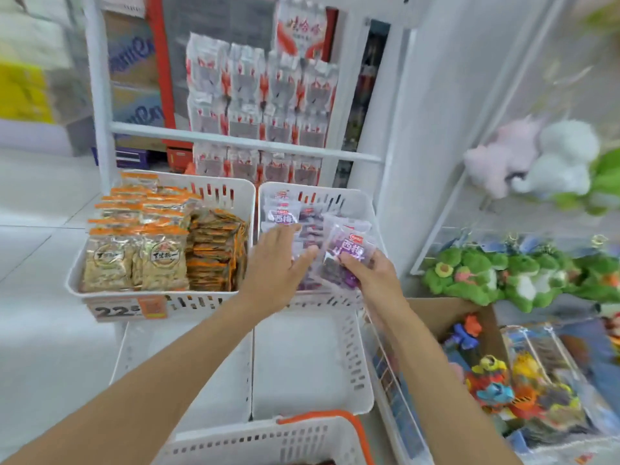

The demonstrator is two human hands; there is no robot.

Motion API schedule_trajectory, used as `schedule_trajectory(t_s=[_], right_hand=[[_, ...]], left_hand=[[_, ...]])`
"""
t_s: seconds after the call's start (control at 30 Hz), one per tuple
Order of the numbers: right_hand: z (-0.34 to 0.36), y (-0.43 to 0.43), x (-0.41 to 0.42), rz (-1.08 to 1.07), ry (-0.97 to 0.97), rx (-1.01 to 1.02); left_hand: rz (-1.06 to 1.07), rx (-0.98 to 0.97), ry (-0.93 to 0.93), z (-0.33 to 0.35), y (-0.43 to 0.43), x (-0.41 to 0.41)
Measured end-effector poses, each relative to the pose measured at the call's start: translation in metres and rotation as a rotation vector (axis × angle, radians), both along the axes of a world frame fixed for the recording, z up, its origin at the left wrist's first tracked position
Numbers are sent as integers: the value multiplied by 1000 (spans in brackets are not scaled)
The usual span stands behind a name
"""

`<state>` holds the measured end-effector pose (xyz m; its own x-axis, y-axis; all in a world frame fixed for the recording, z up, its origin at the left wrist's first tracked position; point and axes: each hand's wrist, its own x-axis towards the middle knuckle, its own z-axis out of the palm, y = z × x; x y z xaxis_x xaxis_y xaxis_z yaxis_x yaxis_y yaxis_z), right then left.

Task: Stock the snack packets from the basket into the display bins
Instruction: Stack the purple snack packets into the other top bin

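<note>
hands work side by side over one bin [355,203]. the left hand [280,263] is flat, fingers straight and slightly spread, its tips touching the purple packets [284,214] stacked inside; it holds nothing. the right hand [370,273], just beside it, grips a small bundle [350,251] of the same packets, fingers curled round the lower end. the bundle tilts up above the stack, its printed face towards the camera, and the left fingertips reach close to its edge.

to the left of the left hand stands a second bin [240,196], touching the first, packed with orange packets [134,256] in upright rows. a price tag [127,308] hangs on its front wall, left of the left wrist. under both forearms sit two lower bins [352,357].

nearest the person, below the elbows, is the white basket [268,443] with an orange handle [318,414]; what it holds is hardly visible.

to the right of the right arm is a cardboard box [432,308] of bright toys, with green plush toys [469,280] further right. beyond the hands hang red-and-white packs [261,95].
</note>
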<state>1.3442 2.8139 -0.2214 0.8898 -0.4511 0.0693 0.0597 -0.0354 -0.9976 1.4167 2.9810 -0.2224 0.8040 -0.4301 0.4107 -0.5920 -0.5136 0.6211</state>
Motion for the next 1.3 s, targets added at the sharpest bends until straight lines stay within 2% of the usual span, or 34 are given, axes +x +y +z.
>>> schedule_trajectory(t_s=[0.07,0.17,0.23,0.33,0.4,0.5,0.57,0.67,0.73,0.83,1.0,1.2,1.3], right_hand=[[7,-26,26,-74,-23,-42],[15,-46,78,-107,-24,-104],[13,-47,113,-64,12,-129],[-8,-39,158,114,178,-253],[-20,-33,168,123,198,-347],[-29,-33,167,53,130,-357],[-29,-32,166,116,164,-377],[-32,-28,169,48,117,-548],[-38,-30,169,-27,118,-660],[-46,-31,164,-5,116,-633],[-42,-33,153,-69,76,-578],[-27,-24,112,-169,51,-465],[-18,-7,78,-117,32,-424]], left_hand=[[74,114,-133,-3,-2,30],[116,191,-214,-14,-7,63],[118,154,-210,-21,-9,73],[112,57,-194,-33,-8,80],[126,23,-172,-36,-5,84],[151,29,-160,-37,-3,85],[146,70,-202,-36,-6,83],[150,144,-288,-33,-12,79],[171,193,-276,-30,-14,77],[172,227,-234,-29,-12,76],[133,171,-166,-26,-6,71],[140,21,-73,-19,5,57],[174,-55,-42,-12,16,45]])
